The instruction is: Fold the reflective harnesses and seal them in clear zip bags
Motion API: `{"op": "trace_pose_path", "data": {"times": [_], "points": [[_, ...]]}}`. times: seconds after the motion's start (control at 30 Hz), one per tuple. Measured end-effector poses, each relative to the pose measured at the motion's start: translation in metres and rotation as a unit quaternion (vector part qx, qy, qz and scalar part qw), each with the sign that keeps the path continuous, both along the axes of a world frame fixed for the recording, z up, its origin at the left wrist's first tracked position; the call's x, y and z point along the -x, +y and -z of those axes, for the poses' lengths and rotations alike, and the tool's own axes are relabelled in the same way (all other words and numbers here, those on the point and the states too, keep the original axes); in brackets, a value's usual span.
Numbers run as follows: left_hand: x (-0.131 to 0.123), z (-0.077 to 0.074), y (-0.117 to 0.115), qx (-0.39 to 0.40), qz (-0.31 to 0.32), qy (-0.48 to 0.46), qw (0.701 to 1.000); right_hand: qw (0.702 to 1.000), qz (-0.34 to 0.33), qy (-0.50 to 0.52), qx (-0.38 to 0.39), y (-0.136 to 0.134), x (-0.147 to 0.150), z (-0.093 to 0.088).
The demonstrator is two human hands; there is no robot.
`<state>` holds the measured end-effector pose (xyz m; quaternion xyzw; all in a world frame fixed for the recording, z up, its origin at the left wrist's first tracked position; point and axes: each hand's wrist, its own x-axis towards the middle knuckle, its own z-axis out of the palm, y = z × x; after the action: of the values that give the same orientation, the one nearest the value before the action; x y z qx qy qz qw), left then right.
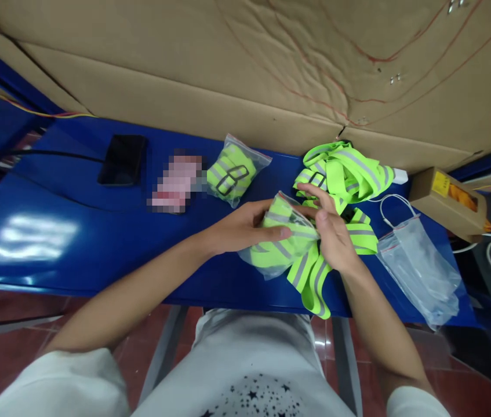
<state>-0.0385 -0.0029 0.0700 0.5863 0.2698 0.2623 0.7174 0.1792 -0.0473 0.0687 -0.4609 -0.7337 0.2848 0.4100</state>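
Note:
My left hand (256, 226) grips a clear zip bag (277, 240) with a folded neon-yellow reflective strap inside, thumb on top. At the bag's right edge, by the zip, is my right hand (332, 231), its thumb and a finger closed on the plastic while other fingers stretch out. Loose reflective straps (345, 171) with grey stripes and black buckles lie heaped behind and under my right hand, one end hanging over the table's front edge. Farther back to the left lies another filled zip bag (232, 174), a black buckle showing through it.
Empty clear zip bags (423, 266) lie at the right with a white cable. A cardboard box (447, 202) stands beyond them. On the blue table (75, 202) at left are a black device (122, 159) and a pixelated pink item (178, 182). A cardboard panel (184, 69) rises behind.

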Motion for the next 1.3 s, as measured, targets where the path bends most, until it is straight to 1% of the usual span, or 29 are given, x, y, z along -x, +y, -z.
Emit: {"op": "trace_pose_path", "data": {"times": [0.1,0.17,0.2,0.23,0.3,0.33,0.37,0.43,0.53,0.6,0.67,0.73,0.77,0.83,0.9,0.93,0.97,1.0,1.07,1.13,1.2,1.3], "points": [[0.000,0.007,-0.003,-0.018,-0.040,-0.022,0.999,0.998,-0.014,-0.054,0.029,-0.003,0.004,0.002],[0.001,0.011,-0.003,-0.032,-0.058,-0.040,0.997,0.997,-0.039,-0.072,0.015,-0.006,0.006,-0.001],[0.001,0.013,-0.003,-0.034,-0.067,-0.051,0.996,0.996,-0.041,-0.080,-0.013,-0.007,0.006,-0.004],[0.003,0.014,-0.002,-0.035,-0.080,-0.063,0.994,0.994,-0.028,-0.089,-0.055,-0.008,0.005,-0.007],[0.005,0.014,-0.001,-0.051,-0.113,-0.085,0.989,0.983,0.018,-0.115,-0.141,-0.009,0.003,-0.011],[0.007,0.014,0.000,-0.063,-0.127,-0.090,0.986,0.978,0.035,-0.123,-0.165,-0.008,0.002,-0.012],[0.008,0.014,0.001,-0.076,-0.134,-0.090,0.984,0.977,0.040,-0.124,-0.170,-0.008,0.001,-0.012],[0.010,0.013,0.001,-0.101,-0.129,-0.078,0.983,0.987,0.013,-0.097,-0.129,-0.008,0.002,-0.011],[0.010,0.013,-0.001,-0.113,-0.118,-0.054,0.985,0.998,-0.028,-0.056,-0.004,-0.010,0.002,-0.008],[0.008,0.014,-0.004,-0.092,-0.144,-0.040,0.984,0.993,-0.040,-0.091,0.063,-0.013,-0.001,-0.009],[0.005,0.017,-0.005,-0.045,-0.183,-0.031,0.982,0.984,-0.050,-0.155,0.077,-0.014,-0.007,-0.013],[0.002,0.019,-0.006,0.016,-0.202,-0.041,0.978,0.979,-0.051,-0.193,0.039,-0.014,-0.012,-0.017],[0.002,0.019,-0.006,0.050,-0.198,-0.058,0.977,0.981,-0.039,-0.189,0.009,-0.014,-0.014,-0.018],[0.003,0.019,-0.005,0.105,-0.166,-0.107,0.975,0.988,0.006,-0.144,-0.051,-0.011,-0.016,-0.018],[0.004,0.018,-0.003,0.137,-0.126,-0.148,0.971,0.992,0.055,-0.080,-0.081,-0.005,-0.018,-0.014],[0.004,0.018,-0.002,0.148,-0.111,-0.157,0.970,0.994,0.066,-0.046,-0.072,-0.002,-0.020,-0.010],[0.004,0.019,-0.001,0.159,-0.104,-0.159,0.969,0.997,0.066,-0.016,-0.044,0.002,-0.022,-0.005],[0.004,0.020,0.000,0.170,-0.105,-0.154,0.968,0.998,0.056,0.011,0.000,0.006,-0.024,0.000],[0.002,0.026,0.001,0.188,-0.133,-0.132,0.964,0.993,0.021,0.048,0.109,0.011,-0.030,0.011],[-0.001,0.033,0.002,0.194,-0.169,-0.111,0.960,0.979,0.007,0.077,0.188,0.014,-0.034,0.020],[-0.001,0.038,0.003,0.190,-0.190,-0.103,0.958,0.969,0.025,0.113,0.218,0.015,-0.035,0.026],[-0.001,0.040,0.004,0.178,-0.182,-0.101,0.962,0.959,0.028,0.149,0.241,0.012,-0.033,0.028]]}}
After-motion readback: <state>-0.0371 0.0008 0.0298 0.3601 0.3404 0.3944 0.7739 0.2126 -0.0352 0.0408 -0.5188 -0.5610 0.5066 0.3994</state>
